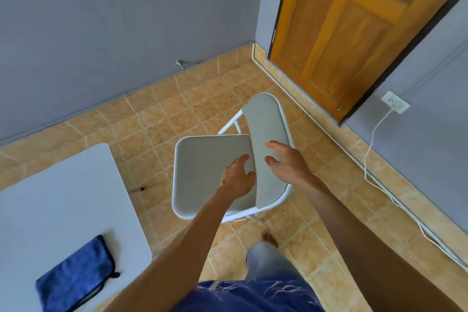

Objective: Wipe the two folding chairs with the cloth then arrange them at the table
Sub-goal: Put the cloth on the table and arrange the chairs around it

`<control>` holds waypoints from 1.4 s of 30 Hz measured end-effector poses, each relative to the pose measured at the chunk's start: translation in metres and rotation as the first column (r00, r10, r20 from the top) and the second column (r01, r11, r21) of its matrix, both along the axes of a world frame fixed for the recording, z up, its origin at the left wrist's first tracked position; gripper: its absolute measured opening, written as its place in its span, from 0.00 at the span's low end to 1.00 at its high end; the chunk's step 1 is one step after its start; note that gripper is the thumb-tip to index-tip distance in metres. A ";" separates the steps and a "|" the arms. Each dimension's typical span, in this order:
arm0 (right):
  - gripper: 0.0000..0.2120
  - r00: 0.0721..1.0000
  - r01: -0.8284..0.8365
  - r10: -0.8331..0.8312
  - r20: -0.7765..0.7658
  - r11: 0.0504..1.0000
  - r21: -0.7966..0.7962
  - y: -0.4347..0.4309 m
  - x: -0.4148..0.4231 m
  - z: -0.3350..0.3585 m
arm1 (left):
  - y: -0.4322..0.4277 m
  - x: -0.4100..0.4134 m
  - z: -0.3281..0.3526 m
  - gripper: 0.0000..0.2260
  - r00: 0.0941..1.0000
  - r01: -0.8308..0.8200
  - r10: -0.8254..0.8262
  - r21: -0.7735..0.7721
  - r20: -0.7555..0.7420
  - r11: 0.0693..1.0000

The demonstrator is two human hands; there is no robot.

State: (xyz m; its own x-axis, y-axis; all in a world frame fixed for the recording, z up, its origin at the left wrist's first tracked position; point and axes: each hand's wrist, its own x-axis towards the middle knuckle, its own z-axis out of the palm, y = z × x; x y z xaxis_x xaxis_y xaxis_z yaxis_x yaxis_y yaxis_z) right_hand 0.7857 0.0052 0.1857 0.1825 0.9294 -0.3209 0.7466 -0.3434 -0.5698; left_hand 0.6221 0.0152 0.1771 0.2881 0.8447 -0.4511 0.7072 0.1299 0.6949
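One folding chair [202, 170] with a white metal frame, grey seat and grey backrest stands unfolded on the tiled floor in front of me. My left hand [239, 177] hovers over the rear edge of the seat, fingers spread, holding nothing. My right hand [285, 159] is at the backrest, fingers curled and apart around its middle, not clearly gripping. The blue cloth [76, 276] lies folded on the white table [58, 197] at the lower left. Only this one chair is in view.
A grey wall runs along the back, with a door stop near the floor [181, 64]. A wooden door [354, 28] stands at the upper right. A white cable [369, 149] hangs from a wall socket [395, 105] and trails along the right skirting. My leg and bare foot [269, 238] are below the chair.
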 end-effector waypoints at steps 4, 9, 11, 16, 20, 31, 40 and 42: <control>0.21 1.000 -0.017 0.018 0.013 1.000 -0.015 0.027 0.059 -0.002 | 0.017 0.076 -0.004 0.26 0.999 -0.031 0.030 -0.069 -0.014 0.997; 0.20 0.996 -0.088 0.091 0.007 0.978 -0.189 0.050 0.095 -0.014 | 0.013 0.131 -0.016 0.29 0.994 -0.108 0.106 -0.164 -0.019 0.981; 0.21 0.995 -0.096 0.090 -0.036 0.966 -0.240 0.056 0.100 -0.020 | 0.006 0.142 -0.026 0.31 0.994 -0.110 0.105 -0.190 -0.037 0.976; 0.20 0.996 -0.048 0.027 -0.089 0.970 -0.237 0.077 0.104 -0.031 | -0.004 0.152 -0.052 0.37 0.993 -0.082 0.062 -0.198 -0.102 0.977; 0.25 0.995 -0.030 0.005 -0.096 0.965 -0.260 0.085 0.100 -0.038 | -0.006 0.158 -0.058 0.35 0.994 -0.086 0.073 -0.158 -0.082 0.984; 0.23 0.981 -0.193 0.191 -0.034 0.955 -0.227 0.140 0.064 -0.039 | 0.025 0.135 -0.055 0.31 0.944 -0.326 0.330 -0.122 0.007 0.937; 0.25 0.919 -0.390 0.392 -0.048 0.880 -0.271 0.193 -0.001 -0.046 | 0.061 0.095 -0.070 0.31 0.836 -0.541 0.548 -0.157 0.007 0.826; 0.25 0.905 -0.419 0.423 -0.047 0.865 -0.274 0.203 -0.017 -0.046 | 0.068 0.085 -0.071 0.31 0.816 -0.570 0.578 -0.156 0.010 0.807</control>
